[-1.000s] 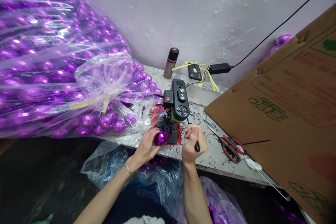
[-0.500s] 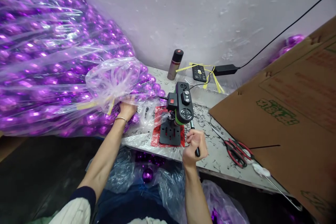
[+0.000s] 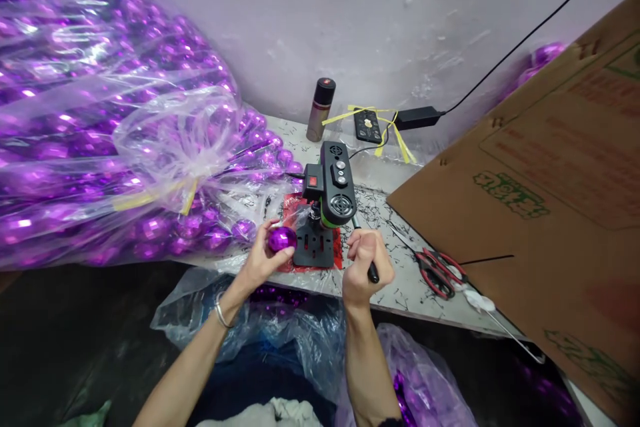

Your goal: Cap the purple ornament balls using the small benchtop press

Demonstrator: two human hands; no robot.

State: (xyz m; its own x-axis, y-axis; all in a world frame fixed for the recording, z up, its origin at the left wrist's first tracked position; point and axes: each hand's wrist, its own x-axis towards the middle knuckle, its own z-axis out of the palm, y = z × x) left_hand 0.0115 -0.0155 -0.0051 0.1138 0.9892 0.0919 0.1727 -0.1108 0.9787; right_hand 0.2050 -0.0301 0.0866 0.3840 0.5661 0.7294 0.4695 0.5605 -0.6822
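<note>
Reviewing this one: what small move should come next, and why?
Probably move the ball onto the black plate: the left hand holds it by the plate's left edge, while the right hand grips the lever.

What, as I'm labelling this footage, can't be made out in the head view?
All in the head view:
Purple ball, lower edge: partly behind the left hand.
Lever handle, middle: wrapped by the right hand.
Cardboard box, far right: cut off by the right edge.
Dark-capped canister, any print: too small.
</note>
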